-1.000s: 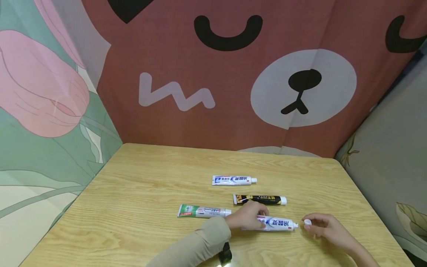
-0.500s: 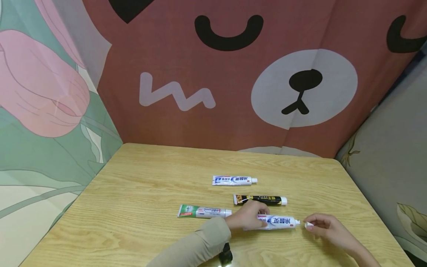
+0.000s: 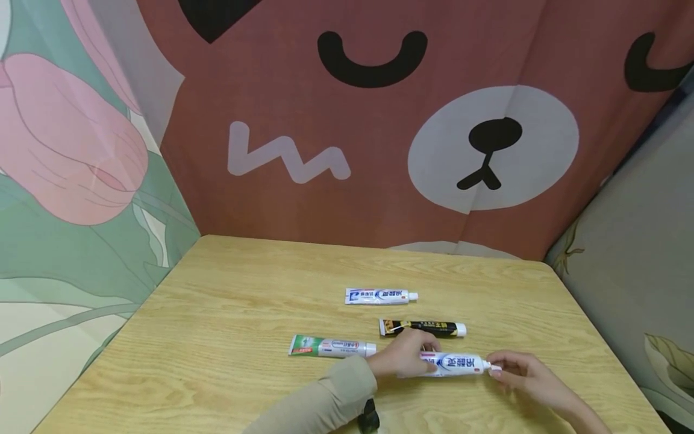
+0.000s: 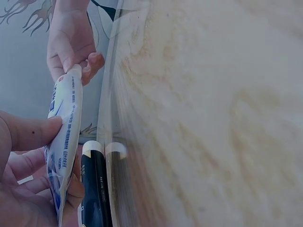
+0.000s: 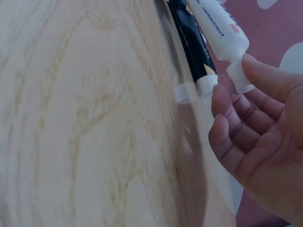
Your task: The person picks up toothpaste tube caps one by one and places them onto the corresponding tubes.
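My left hand (image 3: 406,354) grips a white and blue toothpaste tube (image 3: 455,364) around its body, the nozzle end pointing right. In the left wrist view the thumb presses one flat side of the tube (image 4: 66,123) with the fingers behind it. My right hand (image 3: 528,377) pinches a small white cap (image 5: 240,78) between thumb and index finger. The cap sits at the nozzle, slightly askew to the tube in the right wrist view. The crimped tail of the tube is hidden behind the left hand in the head view.
A black toothpaste tube (image 3: 434,328) lies just behind the left hand. Farther back is a smaller white and blue tube (image 3: 379,296). A green and silver tube (image 3: 331,346) lies left of the hand. All rest on the wooden table (image 3: 228,289), fabric hangings behind it.
My right hand has moved left, bringing the cap from a short gap away up to the nozzle. The left hand keeps its grip, and the tube's printed face has turned slightly.
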The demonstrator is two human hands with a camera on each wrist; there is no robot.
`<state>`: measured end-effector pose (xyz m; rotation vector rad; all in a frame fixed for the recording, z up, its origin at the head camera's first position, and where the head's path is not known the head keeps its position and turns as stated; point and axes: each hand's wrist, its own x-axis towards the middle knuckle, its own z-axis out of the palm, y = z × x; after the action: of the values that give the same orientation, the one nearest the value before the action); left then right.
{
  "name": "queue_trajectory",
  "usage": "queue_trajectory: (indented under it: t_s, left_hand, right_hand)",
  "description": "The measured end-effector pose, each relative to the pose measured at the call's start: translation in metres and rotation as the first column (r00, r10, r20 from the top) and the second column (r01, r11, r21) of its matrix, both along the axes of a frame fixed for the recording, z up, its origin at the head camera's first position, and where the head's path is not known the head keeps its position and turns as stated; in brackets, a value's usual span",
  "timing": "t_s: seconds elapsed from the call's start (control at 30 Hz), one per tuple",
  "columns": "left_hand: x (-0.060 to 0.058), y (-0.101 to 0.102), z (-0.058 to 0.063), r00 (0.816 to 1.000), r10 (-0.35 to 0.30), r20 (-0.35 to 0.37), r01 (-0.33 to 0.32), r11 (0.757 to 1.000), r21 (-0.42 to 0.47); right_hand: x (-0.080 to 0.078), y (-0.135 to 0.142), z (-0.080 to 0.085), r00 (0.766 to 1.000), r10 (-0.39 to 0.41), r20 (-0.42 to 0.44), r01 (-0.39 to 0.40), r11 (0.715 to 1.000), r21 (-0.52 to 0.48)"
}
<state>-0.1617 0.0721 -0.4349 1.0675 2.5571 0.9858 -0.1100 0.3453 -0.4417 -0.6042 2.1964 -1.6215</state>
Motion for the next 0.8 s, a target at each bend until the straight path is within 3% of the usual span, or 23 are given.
queue_trajectory:
  t_s: [0.27,0.6,0.8]
  left_hand:
    - [-0.0003,-0.0010,-0.0008,1.000,0.006,0.019,-0.007,1.000,0.015]
    - [0.0000,-0.0008,-0.0022,0.999,-0.034,0.014,0.033,0.999,0.033]
    - [-0.0002,0.0004,0.0009,0.999,-0.041,-0.006,0.041,0.999,0.032]
  right_hand:
    - [-0.0019,-0.0020,-0.0010,0.999,-0.019,-0.036,0.017,0.999,-0.052]
    - [-0.0007,-0.0049,0.0018,0.998,-0.056,-0.019,0.056,0.998,0.004]
    - [0.0005,-0.0087,0.0013,0.995,-0.085,-0.059,0.087,0.996,0.030]
